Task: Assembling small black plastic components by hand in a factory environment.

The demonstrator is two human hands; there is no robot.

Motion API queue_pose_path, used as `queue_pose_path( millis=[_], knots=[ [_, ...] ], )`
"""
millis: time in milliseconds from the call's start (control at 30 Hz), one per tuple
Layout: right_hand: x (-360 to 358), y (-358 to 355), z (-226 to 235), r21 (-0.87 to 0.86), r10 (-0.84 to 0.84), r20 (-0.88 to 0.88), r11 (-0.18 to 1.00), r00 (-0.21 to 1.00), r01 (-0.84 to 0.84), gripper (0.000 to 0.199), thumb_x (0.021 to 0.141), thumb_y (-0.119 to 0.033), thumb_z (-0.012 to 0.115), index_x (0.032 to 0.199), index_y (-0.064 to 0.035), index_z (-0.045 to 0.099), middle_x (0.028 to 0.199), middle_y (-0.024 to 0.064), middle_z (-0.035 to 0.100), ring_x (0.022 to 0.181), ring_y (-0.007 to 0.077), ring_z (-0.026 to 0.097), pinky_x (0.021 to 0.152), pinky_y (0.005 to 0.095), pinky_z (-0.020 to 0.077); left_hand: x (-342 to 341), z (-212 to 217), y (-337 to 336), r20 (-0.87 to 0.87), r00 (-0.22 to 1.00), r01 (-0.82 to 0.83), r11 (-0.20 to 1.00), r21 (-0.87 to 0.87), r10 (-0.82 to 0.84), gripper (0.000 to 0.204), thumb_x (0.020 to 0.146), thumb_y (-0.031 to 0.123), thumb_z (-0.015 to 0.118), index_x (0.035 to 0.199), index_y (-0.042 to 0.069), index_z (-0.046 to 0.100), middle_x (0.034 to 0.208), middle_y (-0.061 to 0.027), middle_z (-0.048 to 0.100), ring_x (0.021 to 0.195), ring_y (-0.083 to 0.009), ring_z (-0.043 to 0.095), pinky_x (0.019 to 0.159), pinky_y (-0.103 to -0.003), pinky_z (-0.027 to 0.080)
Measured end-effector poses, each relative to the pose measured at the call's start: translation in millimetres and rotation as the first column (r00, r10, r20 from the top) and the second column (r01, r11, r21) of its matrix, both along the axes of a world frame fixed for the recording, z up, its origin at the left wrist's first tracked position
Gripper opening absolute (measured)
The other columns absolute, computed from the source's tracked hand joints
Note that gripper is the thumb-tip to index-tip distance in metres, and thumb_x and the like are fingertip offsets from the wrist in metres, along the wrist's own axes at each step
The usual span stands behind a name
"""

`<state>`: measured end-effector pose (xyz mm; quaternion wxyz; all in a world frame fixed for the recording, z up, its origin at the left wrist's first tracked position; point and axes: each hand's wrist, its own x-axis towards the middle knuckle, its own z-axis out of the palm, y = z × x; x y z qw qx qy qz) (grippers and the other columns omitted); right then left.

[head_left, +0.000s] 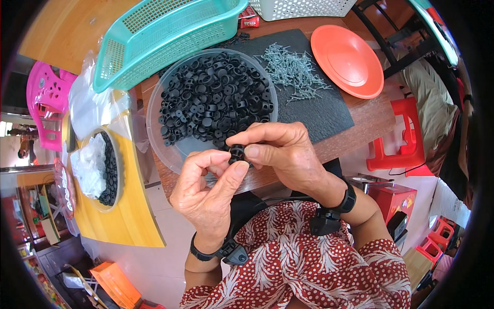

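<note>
Where left hand (207,189) and right hand (285,157) meet mid-frame, both grips pinch a black plastic cylinder (236,152); clear round plastic tub (167,152) above, presumably for reach.

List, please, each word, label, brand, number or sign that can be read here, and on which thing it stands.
No text reads clearly.
Red packet beside the teal basket: pale print, too small to read.
Red bag at left: white marks, too blurred to read.
Red box at right: yellowish marks, too small to read.
Black part between left hand and right hand: no print visible.
</note>
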<state>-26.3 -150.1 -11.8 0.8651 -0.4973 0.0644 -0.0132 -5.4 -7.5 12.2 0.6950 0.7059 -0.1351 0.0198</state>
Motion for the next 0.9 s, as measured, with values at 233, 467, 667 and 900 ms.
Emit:
queue_pose_path(
  millis=[233,467,667,900],
  knots=[
    [-0.7,4.2,5.8,-0.139,-0.036,0.115,0.989,0.993,0.051,0.022,0.079,0.008,0.059,0.098,-0.0005,0.068,0.082,0.0021,0.063,0.072,0.0072,0.054,0.064,0.0211,0.0449,-1.2,0.6,-0.8,-0.072,0.997,0.008,0.999,-0.050,-0.012,0.027,0.071,-0.007,0.074,0.093,-0.003,0.059,0.079,-0.0035,0.057,0.068,-0.0061,0.050,0.063,-0.019,0.045],
    [-1.6,0.7,3.0,-0.196,-0.020,0.174,0.979,0.985,0.054,0.020,0.080,0.009,0.059,0.095,0.0003,0.067,0.084,0.0025,0.062,0.077,0.0067,0.055,0.067,0.0204,0.0451,-0.2,0.8,-0.1,-0.110,0.993,0.033,0.999,-0.036,-0.037,0.029,0.071,-0.006,0.074,0.096,-0.004,0.059,0.076,-0.0023,0.057,0.068,-0.0059,0.051,0.061,-0.018,0.045],
    [-2.4,1.3,5.8,-0.145,-0.042,0.068,0.988,0.997,0.051,0.013,0.079,0.007,0.061,0.090,0.0014,0.066,0.083,0.0022,0.063,0.076,0.0054,0.056,0.068,0.0198,0.0469,0.1,1.0,1.9,-0.189,0.980,0.051,0.998,-0.048,-0.060,0.033,0.070,-0.007,0.074,0.100,-0.005,0.059,0.079,-0.0021,0.057,0.069,-0.0058,0.052,0.060,-0.018,0.045],
    [-2.7,-2.7,1.4,-0.229,-0.021,0.147,0.972,0.989,0.054,0.011,0.079,0.006,0.062,0.089,0.0013,0.065,0.084,0.0023,0.063,0.078,0.0059,0.057,0.069,0.0199,0.0472,1.4,0.3,3.1,-0.244,0.961,0.113,0.989,-0.096,-0.134,0.037,0.070,-0.009,0.073,0.105,-0.006,0.060,0.080,-0.0016,0.057,0.070,-0.0053,0.051,0.059,-0.017,0.044]
  ],
)
